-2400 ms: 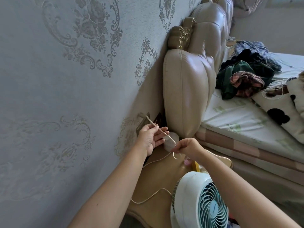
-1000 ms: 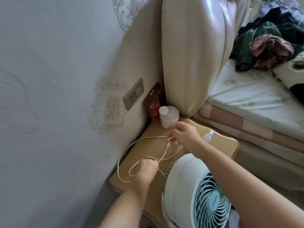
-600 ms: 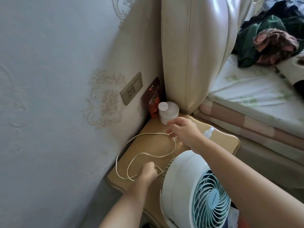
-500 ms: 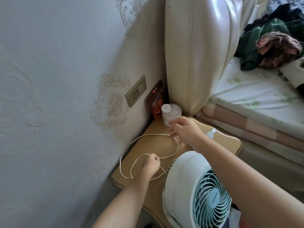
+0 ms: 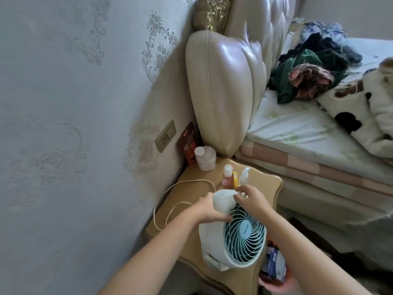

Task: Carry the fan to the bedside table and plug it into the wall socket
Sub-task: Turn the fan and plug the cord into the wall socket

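A white fan point(image 5: 240, 237) with a teal grille stands on the wooden bedside table point(image 5: 268, 186), its grille facing up and right. My left hand point(image 5: 209, 209) grips the fan's upper left housing. My right hand point(image 5: 249, 199) is closed over the top of the fan beside it. The fan's pale cord point(image 5: 170, 193) lies in loose loops on the table's left side; its plug end is hidden. The wall socket point(image 5: 165, 136) sits above the table's back corner with nothing in it.
A pink jar point(image 5: 205, 158) and a red packet point(image 5: 188, 143) stand at the table's back. Small bottles point(image 5: 227, 174) stand just beyond the fan. The padded headboard point(image 5: 223, 92) and the bed with piled clothes point(image 5: 308, 75) lie to the right.
Both hands have let go of the cord and moved onto the top of the fan. The cord now lies slack on the table, and the small bottles have come into sight.
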`<state>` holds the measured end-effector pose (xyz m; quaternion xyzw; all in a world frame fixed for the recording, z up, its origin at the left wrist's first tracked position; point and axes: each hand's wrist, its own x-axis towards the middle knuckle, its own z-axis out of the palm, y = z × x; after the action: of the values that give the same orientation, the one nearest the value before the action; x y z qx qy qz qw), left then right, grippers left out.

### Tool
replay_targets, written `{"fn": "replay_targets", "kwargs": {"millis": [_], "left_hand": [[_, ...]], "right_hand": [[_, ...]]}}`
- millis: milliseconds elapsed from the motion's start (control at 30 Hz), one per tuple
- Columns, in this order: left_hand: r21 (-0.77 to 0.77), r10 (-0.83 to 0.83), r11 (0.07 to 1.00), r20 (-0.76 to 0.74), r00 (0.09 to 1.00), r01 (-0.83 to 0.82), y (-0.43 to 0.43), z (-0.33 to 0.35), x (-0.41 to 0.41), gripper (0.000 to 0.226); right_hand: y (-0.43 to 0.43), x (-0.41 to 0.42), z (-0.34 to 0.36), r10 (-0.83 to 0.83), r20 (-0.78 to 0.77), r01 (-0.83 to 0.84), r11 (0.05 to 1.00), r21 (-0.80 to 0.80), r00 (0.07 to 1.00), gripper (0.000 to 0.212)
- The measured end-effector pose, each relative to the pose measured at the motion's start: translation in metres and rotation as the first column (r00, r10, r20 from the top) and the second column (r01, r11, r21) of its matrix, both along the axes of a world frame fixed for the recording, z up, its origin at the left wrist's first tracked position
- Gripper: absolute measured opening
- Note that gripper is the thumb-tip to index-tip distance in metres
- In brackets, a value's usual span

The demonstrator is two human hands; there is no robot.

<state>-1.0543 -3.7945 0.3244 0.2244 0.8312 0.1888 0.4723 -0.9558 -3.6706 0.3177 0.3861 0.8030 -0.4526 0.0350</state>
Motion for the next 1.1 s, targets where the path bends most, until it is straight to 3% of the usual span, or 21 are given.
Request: {"fn": "replay_targets", "kwargs": {"millis": [67,200,300,367,500,667,767,1100], "left_hand": [[-0.073,-0.004,0.997,-0.033,0.999,0.002,0.006,-0.001,0.004,0.103],[-0.074,0.162,0.985,0.099,0.982,-0.155,0.008,-0.002,0.006,0.102],[-0.118,0.172,0.98,0.085,0.981,-0.162,0.013,-0.001,0.007,0.098],[-0.132,0.179,0.977,0.067,0.982,-0.169,0.016,-0.002,0.008,0.096],[-0.175,0.12,0.977,-0.036,0.992,-0.125,0.022,-0.007,0.011,0.096],[-0.325,-0.12,0.946,-0.302,0.946,0.016,0.035,-0.008,0.03,0.115],[-0.382,-0.184,0.924,-0.406,0.895,0.017,0.042,-0.012,0.048,0.122],[-0.487,-0.277,0.873,-0.445,0.852,0.03,0.05,-0.01,0.058,0.121]], "right_hand": [[-0.004,0.018,-0.005,-0.038,0.023,0.038,0.999,-0.009,0.999,0.047],[-0.007,0.043,-0.02,-0.123,0.057,0.132,0.973,-0.19,0.991,0.072],[-0.01,0.052,-0.031,-0.219,0.056,0.223,0.889,-0.4,0.974,0.085],[-0.014,0.051,-0.04,-0.282,0.124,0.305,0.807,-0.506,0.951,0.105],[-0.021,0.042,-0.053,-0.313,0.202,0.373,0.772,-0.515,0.928,0.126],[-0.016,0.054,-0.063,-0.389,0.127,0.379,0.687,-0.62,0.913,0.122],[-0.012,0.059,-0.067,-0.425,0.097,0.36,0.598,-0.716,0.9,0.121],[-0.015,0.063,-0.07,-0.492,0.075,0.359,0.515,-0.778,0.867,0.123]]}}
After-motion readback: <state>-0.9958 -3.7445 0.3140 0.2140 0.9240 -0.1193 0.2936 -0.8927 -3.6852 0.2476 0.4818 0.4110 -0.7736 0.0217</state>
